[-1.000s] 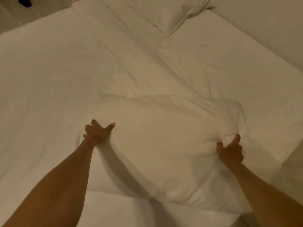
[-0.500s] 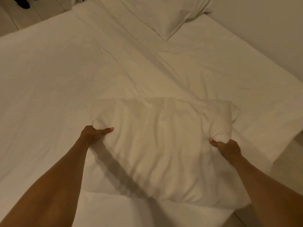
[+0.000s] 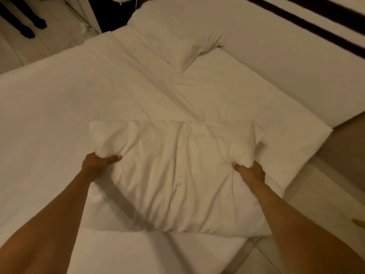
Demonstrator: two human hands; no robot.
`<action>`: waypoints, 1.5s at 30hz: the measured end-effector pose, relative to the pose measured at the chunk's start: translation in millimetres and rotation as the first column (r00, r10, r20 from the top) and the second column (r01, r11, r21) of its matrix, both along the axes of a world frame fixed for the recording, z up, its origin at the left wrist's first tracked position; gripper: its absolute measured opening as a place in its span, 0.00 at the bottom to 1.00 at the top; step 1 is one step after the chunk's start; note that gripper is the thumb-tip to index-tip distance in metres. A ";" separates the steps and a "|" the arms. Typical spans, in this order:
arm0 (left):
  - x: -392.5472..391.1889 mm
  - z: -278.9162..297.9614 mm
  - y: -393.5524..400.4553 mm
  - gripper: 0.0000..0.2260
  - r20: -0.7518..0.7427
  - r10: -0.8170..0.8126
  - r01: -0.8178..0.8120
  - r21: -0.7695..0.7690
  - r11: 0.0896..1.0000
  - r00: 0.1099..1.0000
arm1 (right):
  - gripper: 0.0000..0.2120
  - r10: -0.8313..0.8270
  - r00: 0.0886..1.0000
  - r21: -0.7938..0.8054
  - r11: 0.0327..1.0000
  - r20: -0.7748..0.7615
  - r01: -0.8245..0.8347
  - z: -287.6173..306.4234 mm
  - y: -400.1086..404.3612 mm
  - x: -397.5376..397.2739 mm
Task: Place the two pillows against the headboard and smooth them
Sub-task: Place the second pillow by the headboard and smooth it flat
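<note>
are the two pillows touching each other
Apart. The head view shows bare sheet between the near pillow, held by both hands, and the far pillow.

Both hands grip the near pillow [image 3: 177, 175] above the bed [image 3: 59, 115]: left hand [image 3: 96, 165] on its left edge, right hand [image 3: 249, 173] bunching its right side. Beyond it, the far pillow [image 3: 177, 40] lies against the headboard [image 3: 286, 56].

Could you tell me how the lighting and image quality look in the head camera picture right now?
In the head view: dim, warm yellowish light, no glare; the forearms cast soft shadows across the held pillow below the left hand and right hand; wide-angle distortion bows the bed edges; the far pillow looks soft and grainy.
</note>
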State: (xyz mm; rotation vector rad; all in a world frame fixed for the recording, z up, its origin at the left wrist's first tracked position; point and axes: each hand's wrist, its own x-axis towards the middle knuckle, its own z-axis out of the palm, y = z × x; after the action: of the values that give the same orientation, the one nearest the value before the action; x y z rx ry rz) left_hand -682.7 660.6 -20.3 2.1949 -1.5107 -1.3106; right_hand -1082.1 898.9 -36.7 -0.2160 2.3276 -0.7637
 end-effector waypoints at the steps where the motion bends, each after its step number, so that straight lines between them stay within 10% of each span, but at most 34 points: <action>1: -5.0 12.0 1.4 0.43 -0.001 -0.005 0.005 -0.008 1.000 1.000 | 0.34 0.010 1.000 -0.013 1.000 -0.007 -0.010 12.4 2.8 -3.7; 20: -203.3 152.4 36.3 0.43 -0.001 -0.078 0.077 -0.176 0.981 0.997 | 0.39 0.002 1.000 -0.202 0.979 -0.008 -0.004 136.1 53.2 -192.2; 45: -492.1 97.8 -93.7 0.42 0.040 -0.227 0.231 -0.225 0.947 0.973 | 0.38 -0.217 0.976 -0.223 0.951 0.013 0.214 27.9 -23.4 -420.4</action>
State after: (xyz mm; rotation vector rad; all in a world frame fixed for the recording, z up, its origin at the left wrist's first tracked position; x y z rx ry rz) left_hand -1174.8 566.9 77.5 1.9371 -1.8657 -1.1154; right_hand -1502.4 875.5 -8.8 -0.0634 2.2989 -1.1372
